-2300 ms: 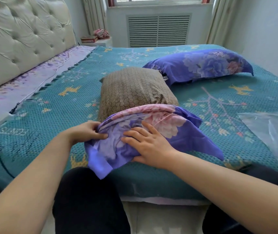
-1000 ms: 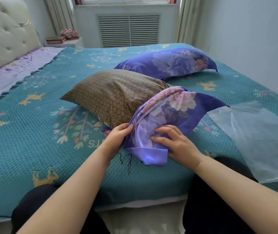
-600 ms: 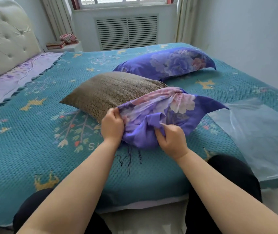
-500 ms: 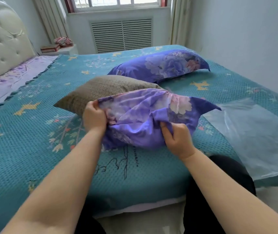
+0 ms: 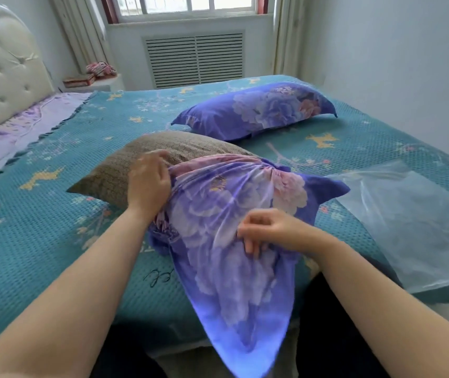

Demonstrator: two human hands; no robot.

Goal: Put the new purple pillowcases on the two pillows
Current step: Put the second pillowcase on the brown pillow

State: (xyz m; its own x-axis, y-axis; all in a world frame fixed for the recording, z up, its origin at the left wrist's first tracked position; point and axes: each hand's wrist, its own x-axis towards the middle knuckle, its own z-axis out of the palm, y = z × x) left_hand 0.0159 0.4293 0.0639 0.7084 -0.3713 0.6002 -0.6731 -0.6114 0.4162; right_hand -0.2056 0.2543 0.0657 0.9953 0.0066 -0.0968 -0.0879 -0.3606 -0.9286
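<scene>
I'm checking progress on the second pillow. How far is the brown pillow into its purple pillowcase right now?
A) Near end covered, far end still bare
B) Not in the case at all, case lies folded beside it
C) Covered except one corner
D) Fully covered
A: the purple pillowcase is bunched over the near end of the brown pillow, whose far part shows bare; the left hand and right hand grip the fabric.

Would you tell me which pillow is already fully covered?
The far pillow by the window; the near brown pillow is only partly inside its purple pillowcase.
</scene>
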